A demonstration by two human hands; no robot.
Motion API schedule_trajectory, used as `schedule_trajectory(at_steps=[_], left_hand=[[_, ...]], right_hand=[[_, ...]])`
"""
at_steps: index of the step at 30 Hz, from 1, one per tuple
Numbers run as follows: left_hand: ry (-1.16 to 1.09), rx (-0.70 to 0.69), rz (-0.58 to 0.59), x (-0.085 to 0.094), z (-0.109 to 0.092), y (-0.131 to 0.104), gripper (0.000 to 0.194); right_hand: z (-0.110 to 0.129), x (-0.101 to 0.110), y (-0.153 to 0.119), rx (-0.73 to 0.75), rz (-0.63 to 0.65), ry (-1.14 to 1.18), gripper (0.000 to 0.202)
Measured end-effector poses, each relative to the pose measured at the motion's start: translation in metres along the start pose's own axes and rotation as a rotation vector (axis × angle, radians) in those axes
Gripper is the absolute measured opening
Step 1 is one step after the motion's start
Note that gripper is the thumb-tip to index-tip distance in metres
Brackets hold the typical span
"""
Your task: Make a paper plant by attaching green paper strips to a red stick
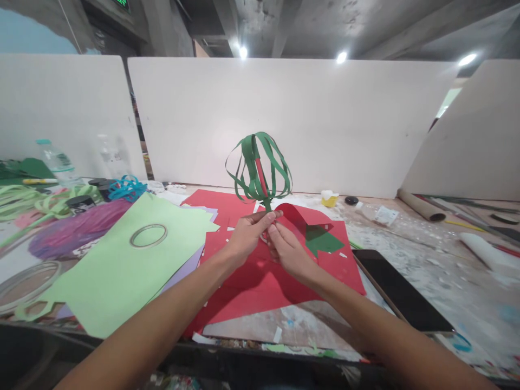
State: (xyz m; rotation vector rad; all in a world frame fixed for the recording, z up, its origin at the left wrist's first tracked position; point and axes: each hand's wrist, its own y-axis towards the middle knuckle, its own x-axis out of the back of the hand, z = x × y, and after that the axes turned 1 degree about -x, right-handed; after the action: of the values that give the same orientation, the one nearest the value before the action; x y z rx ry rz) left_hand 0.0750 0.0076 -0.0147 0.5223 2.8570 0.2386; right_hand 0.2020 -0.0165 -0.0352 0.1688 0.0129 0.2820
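- Head view: two bare hands at centre; left hand (pixel 252 233) and right hand (pixel 286 246) had fingers pinched narrow, holding the green stem (pixel 267 205) of a dark-green paper-strip cage (pixel 254 189).
- Cage was upright, raised above the red paper sheets (pixel 239 295); thin red rod (pixel 260 176) ran up inside it.
- Stem's lower end was hidden by fingers; forearms were cut off at the bottom edge.
- Strips overlapped, exact count unclear; the red sheets also overlapped, count unclear.
- Purple paper (pixel 184 271) was mostly hidden under one large pale-green paper sheet (pixel 122 276).
- Two rings: slim grey tape ring (pixel 140 246) lay on the pale-green sheet; wider clear tape ring (pixel 49 266) was cut off at left.
- Three clear plastic bottles: teal-capped bottle (pixel 57 160) stood at left, blurred bottle (pixel 111 154) stood beside it, tipped bottle (pixel 377 213) lay at right.
- One each: black flat phone (pixel 406 290), brown cardboard tube (pixel 420 205), small yellow tub (pixel 329 200), bright-blue strip bundle (pixel 128 188), magenta plastic bag (pixel 77 227).
- Three white panels (pixel 264 119) behind; outer two were cut off.
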Motion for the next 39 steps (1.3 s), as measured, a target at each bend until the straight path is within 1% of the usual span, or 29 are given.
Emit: schedule_trajectory(at_steps=[2,4,7,13,16,17,18,20,21,22,23,24,25,27,29,31,33,35,37,39], left_hand=[[0.011,0.004,0.013,0.002,0.000,0.001,0.046],[0.021,-0.001,0.021,0.003,0.001,0.001,0.046],[0.010,0.010,0.039,0.004,0.002,0.001,0.045],[0.011,0.026,0.057,0.000,0.009,0.000,0.045],[0.064,0.012,0.027,0.000,0.002,0.001,0.039],[0.091,-0.017,-0.018,0.001,-0.003,0.001,0.037],[0.126,-0.074,-0.095,0.003,-0.009,0.001,0.035],[0.226,-0.268,-0.321,0.007,-0.022,-0.001,0.032],[0.289,-0.392,-0.426,0.009,-0.028,-0.002,0.026],[0.347,-0.498,-0.481,0.010,-0.034,-0.004,0.018],[0.399,-0.574,-0.496,0.012,-0.039,-0.006,0.013],[0.444,-0.608,-0.474,0.012,-0.043,-0.008,0.012],[0.480,-0.599,-0.436,0.013,-0.046,-0.010,0.012],[0.531,-0.511,-0.383,0.013,-0.049,-0.011,0.019],[0.544,-0.416,-0.369,0.014,-0.049,-0.008,0.029],[0.506,-0.339,-0.357,0.017,-0.049,-0.002,0.038],[0.413,-0.266,-0.323,0.021,-0.048,0.005,0.046],[0.269,-0.199,-0.287,0.025,-0.047,0.011,0.048],[0.112,-0.162,-0.263,0.029,-0.048,0.014,0.047],[0.003,-0.152,-0.230,0.031,-0.049,0.014,0.041]], right_hand=[[0.006,-0.003,-0.002,-0.063,0.010,0.064,0.047],[0.012,-0.005,-0.005,-0.095,0.014,0.099,0.051],[0.015,-0.006,-0.006,-0.102,-0.003,0.124,0.055],[0.014,-0.008,-0.005,-0.149,-0.038,0.173,0.059],[0.014,-0.004,-0.003,-0.130,-0.033,0.153,0.057],[0.014,-0.002,-0.002,-0.100,-0.044,0.125,0.055],[0.013,0.002,-0.001,-0.067,-0.064,0.084,0.052],[0.012,0.012,0.002,-0.015,-0.122,-0.034,0.047],[0.011,0.017,0.003,0.003,-0.156,-0.107,0.044],[0.010,0.021,0.003,0.021,-0.186,-0.186,0.042],[0.009,0.025,0.004,0.042,-0.208,-0.268,0.039],[0.009,0.029,0.004,0.069,-0.224,-0.349,0.037],[0.009,0.031,0.004,0.098,-0.229,-0.424,0.035],[0.008,0.032,0.005,0.138,-0.212,-0.558,0.033],[0.007,0.032,0.005,0.134,-0.186,-0.661,0.032],[0.004,0.030,0.006,0.119,-0.171,-0.742,0.031],[0.000,0.030,0.007,0.123,-0.151,-0.796,0.028],[-0.003,0.029,0.007,0.137,-0.133,-0.801,0.026],[-0.004,0.029,0.007,0.127,-0.130,-0.754,0.027],[-0.004,0.029,0.007,0.095,-0.152,-0.677,0.031]])
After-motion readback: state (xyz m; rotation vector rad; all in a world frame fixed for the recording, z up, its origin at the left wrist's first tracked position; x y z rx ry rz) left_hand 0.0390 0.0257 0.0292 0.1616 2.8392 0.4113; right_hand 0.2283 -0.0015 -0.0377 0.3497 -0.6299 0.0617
